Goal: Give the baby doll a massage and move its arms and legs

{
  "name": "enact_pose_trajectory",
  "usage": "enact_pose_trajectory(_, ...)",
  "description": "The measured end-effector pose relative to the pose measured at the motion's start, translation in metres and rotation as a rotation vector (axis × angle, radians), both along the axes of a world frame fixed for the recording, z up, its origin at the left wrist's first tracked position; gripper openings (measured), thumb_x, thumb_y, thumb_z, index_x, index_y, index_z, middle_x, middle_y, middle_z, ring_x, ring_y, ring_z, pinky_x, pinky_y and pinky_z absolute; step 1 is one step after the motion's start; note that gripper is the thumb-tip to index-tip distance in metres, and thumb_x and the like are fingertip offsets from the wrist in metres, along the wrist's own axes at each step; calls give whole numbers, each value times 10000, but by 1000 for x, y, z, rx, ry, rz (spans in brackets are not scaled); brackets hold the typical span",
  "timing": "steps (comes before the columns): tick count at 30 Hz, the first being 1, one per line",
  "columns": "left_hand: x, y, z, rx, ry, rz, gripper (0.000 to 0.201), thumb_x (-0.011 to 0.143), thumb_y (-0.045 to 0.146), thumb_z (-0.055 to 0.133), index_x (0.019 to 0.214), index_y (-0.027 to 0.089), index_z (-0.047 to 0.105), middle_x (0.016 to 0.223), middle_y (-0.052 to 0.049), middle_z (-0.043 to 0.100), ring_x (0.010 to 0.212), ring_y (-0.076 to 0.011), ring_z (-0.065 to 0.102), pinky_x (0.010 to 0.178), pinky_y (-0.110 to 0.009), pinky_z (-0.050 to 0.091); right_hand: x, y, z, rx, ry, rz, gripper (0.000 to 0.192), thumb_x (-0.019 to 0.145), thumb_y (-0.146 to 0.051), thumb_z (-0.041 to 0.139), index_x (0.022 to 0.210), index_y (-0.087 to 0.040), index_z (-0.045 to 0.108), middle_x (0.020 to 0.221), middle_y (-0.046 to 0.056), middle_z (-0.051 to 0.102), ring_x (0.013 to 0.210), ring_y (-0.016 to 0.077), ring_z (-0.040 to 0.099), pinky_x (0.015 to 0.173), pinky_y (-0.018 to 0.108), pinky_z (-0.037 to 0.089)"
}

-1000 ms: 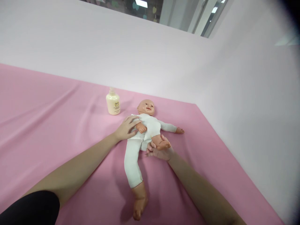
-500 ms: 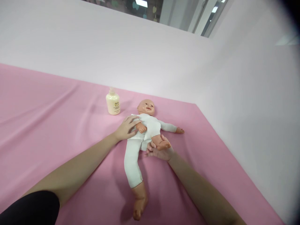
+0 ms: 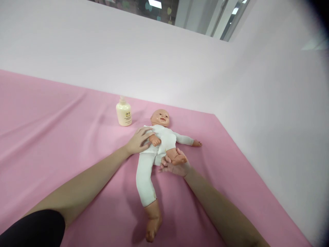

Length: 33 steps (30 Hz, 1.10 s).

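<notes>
A baby doll (image 3: 164,133) in a white cloth suit lies on its back on the pink sheet, head at the far end. My left hand (image 3: 140,140) rests on the doll's side. Its fingers lie over the doll's bent arm, with the thumb on the near side of that arm, whose small fist (image 3: 154,140) shows on the belly. My right hand (image 3: 177,166) is closed around the ankle of one raised leg, under the bare foot (image 3: 178,158); that leg is folded up towards the belly. The other leg (image 3: 146,178) stretches towards me.
A cream-coloured pump bottle (image 3: 123,114) stands upright left of the doll's head. The pink sheet (image 3: 64,130) has several folds. White walls (image 3: 128,58) rise behind and at the right, with a window (image 3: 164,10) at the top.
</notes>
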<state>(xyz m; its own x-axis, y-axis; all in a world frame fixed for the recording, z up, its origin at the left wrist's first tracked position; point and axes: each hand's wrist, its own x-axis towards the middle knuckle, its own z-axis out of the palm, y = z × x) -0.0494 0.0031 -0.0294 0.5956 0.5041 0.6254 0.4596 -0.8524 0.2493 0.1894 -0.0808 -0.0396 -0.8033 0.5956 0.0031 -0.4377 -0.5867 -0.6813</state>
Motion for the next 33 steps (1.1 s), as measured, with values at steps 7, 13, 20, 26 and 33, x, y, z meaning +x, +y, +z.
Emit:
enact_pose_trajectory(7, 0, 0, 0, 4, -1, -5, 478, 796, 258, 496, 1269, 202, 455, 1315, -130, 420, 1214, -281, 392, 1012, -472, 328, -1, 0, 0, 12, 11, 3, 556, 777, -700, 405, 686, -166, 530, 786, 39, 532, 841, 217, 549, 941, 522, 366)
enact_pose_trajectory(13, 0, 1, 0, 0, 2, -2, 480, 797, 258, 494, 1272, 203, 451, 1315, -129, 416, 1215, -280, 388, 1014, -474, 327, -1, -1, 2, 15, -6, -3, 570, 777, -716, 387, 675, -170, 514, 780, 37, 528, 837, 219, 549, 957, 550, 341)
enact_pose_trajectory(20, 0, 0, 0, -9, 9, 5, 479, 798, 259, 495, 1272, 209, 451, 1320, -125, 417, 1216, -280, 388, 1016, -478, 328, -1, -1, 1, 15, 15, 4, 557, 786, -682, 404, 694, -151, 543, 785, 44, 525, 840, 223, 554, 939, 532, 359)
enact_pose_trajectory(26, 0, 0, 0, -26, 10, 10, 500, 778, 228, 484, 1277, 221, 454, 1324, -117, 417, 1221, -284, 384, 1019, -493, 326, 0, -2, 2, 28, 13, 2, 580, 812, -698, 334, 697, -163, 524, 798, 46, 523, 851, 218, 548, 935, 523, 362)
enact_pose_trajectory(33, 1, 0, 0, -13, 0, 12, 487, 782, 218, 474, 1269, 214, 463, 1316, -118, 423, 1211, -279, 391, 1013, -486, 334, -1, -1, 2, 11, -1, 3, 553, 774, -695, 416, 681, -161, 523, 782, 40, 522, 842, 225, 544, 944, 536, 355)
